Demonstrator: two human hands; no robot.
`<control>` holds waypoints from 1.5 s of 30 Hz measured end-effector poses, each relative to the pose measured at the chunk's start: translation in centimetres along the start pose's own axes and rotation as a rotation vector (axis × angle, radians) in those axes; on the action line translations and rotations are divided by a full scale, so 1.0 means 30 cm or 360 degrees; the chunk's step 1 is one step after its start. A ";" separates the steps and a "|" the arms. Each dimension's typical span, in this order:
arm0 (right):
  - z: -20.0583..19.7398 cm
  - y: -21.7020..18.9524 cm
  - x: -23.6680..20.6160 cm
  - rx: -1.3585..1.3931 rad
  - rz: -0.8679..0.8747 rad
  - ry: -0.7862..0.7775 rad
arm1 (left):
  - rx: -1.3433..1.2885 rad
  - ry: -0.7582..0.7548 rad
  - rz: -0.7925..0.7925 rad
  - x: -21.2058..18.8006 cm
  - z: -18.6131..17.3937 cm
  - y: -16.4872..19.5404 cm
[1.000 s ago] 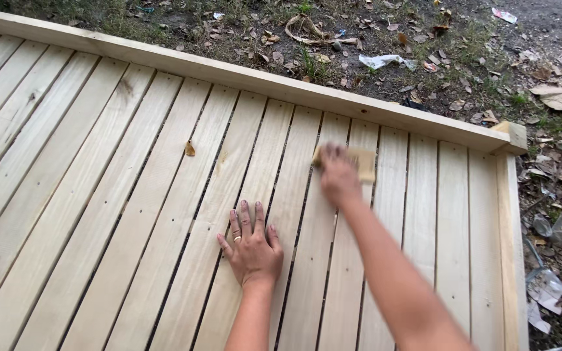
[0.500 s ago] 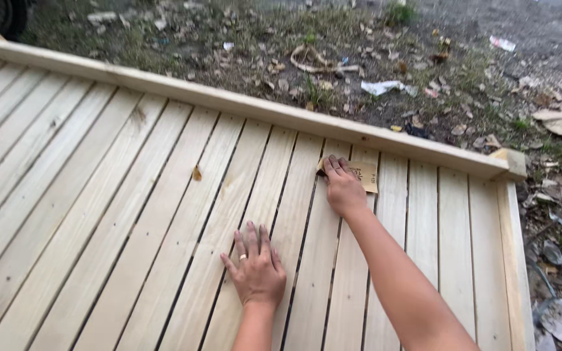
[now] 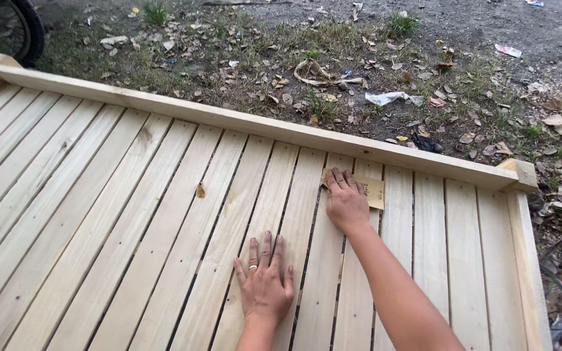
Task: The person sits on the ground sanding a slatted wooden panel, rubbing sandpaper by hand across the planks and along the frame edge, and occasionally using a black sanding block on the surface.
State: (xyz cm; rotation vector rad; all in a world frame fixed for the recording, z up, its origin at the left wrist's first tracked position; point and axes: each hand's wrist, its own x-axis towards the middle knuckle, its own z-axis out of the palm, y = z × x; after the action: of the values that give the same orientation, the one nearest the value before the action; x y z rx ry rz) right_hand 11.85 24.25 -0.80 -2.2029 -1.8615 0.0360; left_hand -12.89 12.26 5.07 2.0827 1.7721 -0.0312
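A platform of pale wooden slats [image 3: 131, 214] fills most of the view, with a raised wooden rim [image 3: 242, 120] along its far side. My right hand [image 3: 346, 203] lies flat on a tan sheet of sandpaper [image 3: 373, 190], pressing it onto the slats close to the far rim. My left hand [image 3: 265, 283] rests palm down on the slats nearer to me, fingers spread, a ring on one finger, holding nothing.
A small dry leaf [image 3: 200, 190] lies on a slat left of my hands. Beyond the rim is bare ground with grass, dead leaves and litter [image 3: 391, 97]. A dark tyre [image 3: 8, 29] stands at the top left. The platform's right edge [image 3: 528, 260] borders more debris.
My right hand with the sandpaper has stayed near the far rim, shifting slightly along the slats. The view has tilted up, so both hands sit lower in frame.
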 end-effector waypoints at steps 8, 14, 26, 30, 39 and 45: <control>0.020 -0.002 0.056 0.0043 -0.0002 -0.0029 | 0.0016 0.0098 0.0022 -0.003 0.004 -0.003; 0.004 -0.002 0.062 0.0055 0.0043 -0.0105 | 0.0033 0.0095 0.0010 -0.009 0.009 -0.004; 0.022 -0.038 -0.246 -0.0056 -0.0325 -0.0020 | 0.0045 0.0182 0.0041 0.002 0.018 -0.011; -0.001 -0.042 -0.099 0.0038 -0.0164 0.0007 | 0.0036 0.0196 0.0052 0.000 0.022 -0.015; -0.077 0.015 0.148 -0.0026 -0.0221 -0.0048 | 0.0009 0.0142 0.0018 -0.006 0.010 -0.003; -0.086 0.043 0.166 -0.0375 -0.0467 -0.0288 | -0.0010 0.0160 0.0034 -0.008 0.002 0.001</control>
State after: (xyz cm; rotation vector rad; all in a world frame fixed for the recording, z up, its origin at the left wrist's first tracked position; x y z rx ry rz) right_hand 14.46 28.44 2.16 -2.1041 -2.3830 -0.0423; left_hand -12.90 12.02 5.09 2.1331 1.8045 0.0862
